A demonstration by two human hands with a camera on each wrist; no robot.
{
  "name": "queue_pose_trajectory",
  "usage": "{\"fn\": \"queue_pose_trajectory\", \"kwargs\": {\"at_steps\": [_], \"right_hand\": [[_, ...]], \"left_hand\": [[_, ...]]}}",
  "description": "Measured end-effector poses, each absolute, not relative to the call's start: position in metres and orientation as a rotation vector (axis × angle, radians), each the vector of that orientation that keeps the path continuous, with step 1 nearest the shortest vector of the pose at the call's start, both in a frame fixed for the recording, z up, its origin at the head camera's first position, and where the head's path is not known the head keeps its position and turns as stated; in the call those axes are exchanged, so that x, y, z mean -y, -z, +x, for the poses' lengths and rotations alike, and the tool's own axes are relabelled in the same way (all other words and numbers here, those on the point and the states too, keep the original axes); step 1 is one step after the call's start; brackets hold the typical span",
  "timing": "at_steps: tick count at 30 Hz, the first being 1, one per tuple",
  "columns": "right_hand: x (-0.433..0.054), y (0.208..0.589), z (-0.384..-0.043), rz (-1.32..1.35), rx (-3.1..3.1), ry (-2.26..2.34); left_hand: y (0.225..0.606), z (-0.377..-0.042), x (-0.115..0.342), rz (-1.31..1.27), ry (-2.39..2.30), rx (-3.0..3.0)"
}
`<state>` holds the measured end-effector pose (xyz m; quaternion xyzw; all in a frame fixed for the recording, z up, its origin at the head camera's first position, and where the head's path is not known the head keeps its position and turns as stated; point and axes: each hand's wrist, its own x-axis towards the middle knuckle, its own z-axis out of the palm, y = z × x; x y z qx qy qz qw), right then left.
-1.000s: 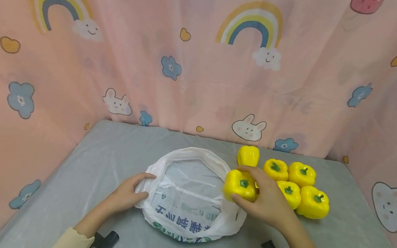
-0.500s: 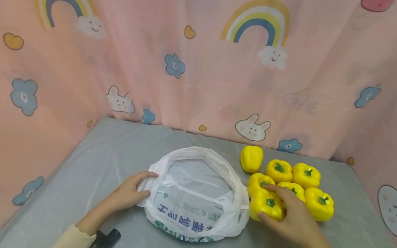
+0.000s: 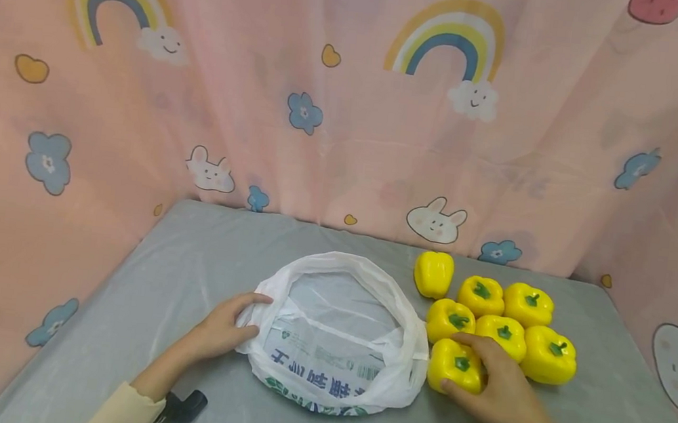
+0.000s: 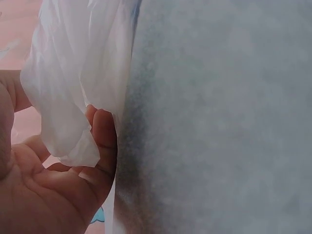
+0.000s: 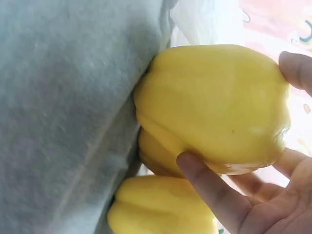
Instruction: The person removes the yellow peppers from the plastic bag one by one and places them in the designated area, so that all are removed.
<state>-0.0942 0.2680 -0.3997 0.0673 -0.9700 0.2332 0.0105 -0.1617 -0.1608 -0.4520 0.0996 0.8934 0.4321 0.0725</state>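
A white plastic bag (image 3: 343, 262) with blue and green print stands with its round mouth facing up. My left hand (image 3: 224, 326) holds the bag's left rim, fingers on its edge; the left wrist view shows the thin plastic (image 4: 73, 73) between thumb and fingers. On the other side, my right hand (image 3: 496, 387) grips a yellow bell pepper (image 3: 449, 366) with a green stem, right beside the bag's right side. Seen from the right wrist, the pepper (image 5: 209, 102) rests on the grey cloth, thumb and fingers around it.
Several more yellow bell peppers (image 3: 548, 354) are grouped behind and right of the held one. A single pepper (image 3: 434, 274) lies farther back, near the pink printed curtain (image 3: 358, 138). Grey cloth (image 3: 213, 247) covers the table.
My right hand has carried the pepper from over the bag's right rim rightward and down to the table, in front of the other peppers. My left hand keeps its place on the bag.
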Motion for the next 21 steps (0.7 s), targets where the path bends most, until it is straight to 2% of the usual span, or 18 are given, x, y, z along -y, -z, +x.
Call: {"fn": "queue_pose_trajectory", "kwargs": {"at_steps": [21], "right_hand": [[-0.2680,0.4017,-0.0938,0.255,2.994,-0.616]], "left_hand": [[0.4469,-0.1609,0.1699,0.239,-1.297,-2.676]]}}
